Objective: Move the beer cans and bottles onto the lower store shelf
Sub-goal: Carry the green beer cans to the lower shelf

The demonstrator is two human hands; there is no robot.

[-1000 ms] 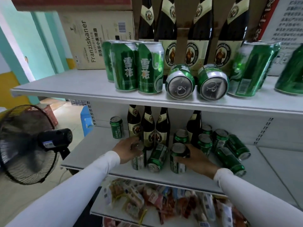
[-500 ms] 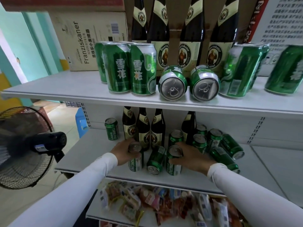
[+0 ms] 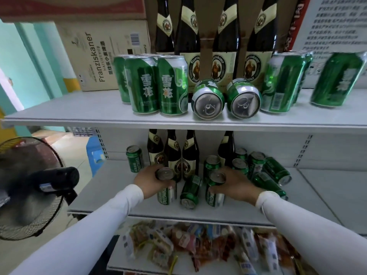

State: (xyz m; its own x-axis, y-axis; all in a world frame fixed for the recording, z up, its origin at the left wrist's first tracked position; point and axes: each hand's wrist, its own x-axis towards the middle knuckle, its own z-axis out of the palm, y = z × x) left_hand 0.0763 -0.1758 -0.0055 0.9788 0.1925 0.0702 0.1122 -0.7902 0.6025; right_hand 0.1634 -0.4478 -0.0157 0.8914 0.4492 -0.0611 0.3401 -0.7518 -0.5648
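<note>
While both hands work the lower shelf (image 3: 111,181), the left hand (image 3: 148,180) wraps an upright can (image 3: 165,185) near the front edge. Between the two lies a tipped can (image 3: 190,191) (long axis front to back). Right hand (image 3: 236,185) clasps another upright can (image 3: 216,188); either grip reaches the tipped one equally.

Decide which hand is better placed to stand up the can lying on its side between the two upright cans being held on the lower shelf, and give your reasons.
Neither clearly. The left hand grips one upright can and the right hand grips another upright can. The fallen can lies about midway between them, so whichever hand lets go first could probably reach it.
</note>
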